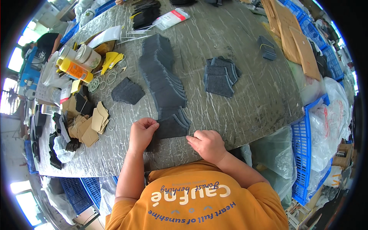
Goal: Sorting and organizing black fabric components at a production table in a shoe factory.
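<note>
A dark grey fabric piece (170, 127) with a curved edge lies at the near end of a long overlapping row of like pieces (163, 74). My left hand (142, 134) is closed in a pinch at its left edge. At the near right corner of the same piece, the thumb and forefinger of my right hand (208, 145) come together, the other fingers curled in. To the left of the row sits a small stack of dark pieces (127, 91). A fanned pile (221, 76) lies to the right.
A banded dark bundle (267, 48) lies farther right. Tan card pieces (90, 132), rubber bands (96, 83), a yellow bottle (74, 70) and a white jar (88, 56) crowd the table's left side. Brown cardboard (293, 36) and a blue crate (301, 153) line the right.
</note>
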Tool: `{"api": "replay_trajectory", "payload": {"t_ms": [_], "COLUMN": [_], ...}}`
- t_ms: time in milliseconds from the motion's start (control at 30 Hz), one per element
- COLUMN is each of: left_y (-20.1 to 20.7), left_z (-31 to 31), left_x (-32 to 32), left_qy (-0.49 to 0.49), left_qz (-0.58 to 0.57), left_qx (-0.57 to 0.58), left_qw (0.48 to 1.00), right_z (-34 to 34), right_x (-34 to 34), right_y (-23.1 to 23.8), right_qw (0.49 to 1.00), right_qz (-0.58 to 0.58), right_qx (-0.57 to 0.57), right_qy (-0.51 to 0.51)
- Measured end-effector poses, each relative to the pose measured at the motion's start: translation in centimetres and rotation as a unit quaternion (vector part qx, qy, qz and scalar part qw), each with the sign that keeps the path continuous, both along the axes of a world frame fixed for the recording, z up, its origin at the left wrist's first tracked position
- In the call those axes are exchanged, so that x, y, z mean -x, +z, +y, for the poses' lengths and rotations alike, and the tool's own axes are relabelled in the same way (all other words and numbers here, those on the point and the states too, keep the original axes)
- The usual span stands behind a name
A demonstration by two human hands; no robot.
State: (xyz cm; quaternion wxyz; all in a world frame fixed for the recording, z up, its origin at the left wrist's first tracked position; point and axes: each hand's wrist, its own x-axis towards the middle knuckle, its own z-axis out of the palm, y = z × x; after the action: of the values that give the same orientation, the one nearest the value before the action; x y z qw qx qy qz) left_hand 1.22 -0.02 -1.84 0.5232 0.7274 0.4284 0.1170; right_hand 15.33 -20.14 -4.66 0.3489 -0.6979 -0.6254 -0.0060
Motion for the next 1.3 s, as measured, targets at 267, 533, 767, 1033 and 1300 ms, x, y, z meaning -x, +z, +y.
{"api": "replay_trajectory", "payload": {"t_ms": [267, 533, 767, 1033, 1300], "left_y": [-0.7, -0.8, -0.4, 0.2, 0.2], "left_z": [0.7, 0.9, 0.7, 0.5, 0.4], "left_x": [0.5, 0.6, 0.4, -0.1, -0.3], "left_qy": [0.021, 0.027, 0.031, 0.024, 0.024], "left_qz": [-0.043, -0.052, -0.029, -0.005, 0.000], "left_qx": [0.057, 0.081, 0.068, 0.053, 0.053], "left_qw": [0.997, 0.995, 0.997, 0.998, 0.998], "right_z": [0.1, 0.3, 0.2, 0.3, 0.3], "right_x": [0.1, 0.3, 0.3, 0.4, 0.4], "right_y": [0.2, 0.4, 0.5, 0.2, 0.1], "right_qw": [1.000, 0.999, 0.999, 0.999, 0.999], "right_qz": [-0.008, -0.028, -0.039, -0.042, -0.039], "right_qx": [0.002, 0.022, 0.030, 0.011, 0.010], "right_qy": [-0.001, -0.017, -0.018, -0.017, -0.018]}}
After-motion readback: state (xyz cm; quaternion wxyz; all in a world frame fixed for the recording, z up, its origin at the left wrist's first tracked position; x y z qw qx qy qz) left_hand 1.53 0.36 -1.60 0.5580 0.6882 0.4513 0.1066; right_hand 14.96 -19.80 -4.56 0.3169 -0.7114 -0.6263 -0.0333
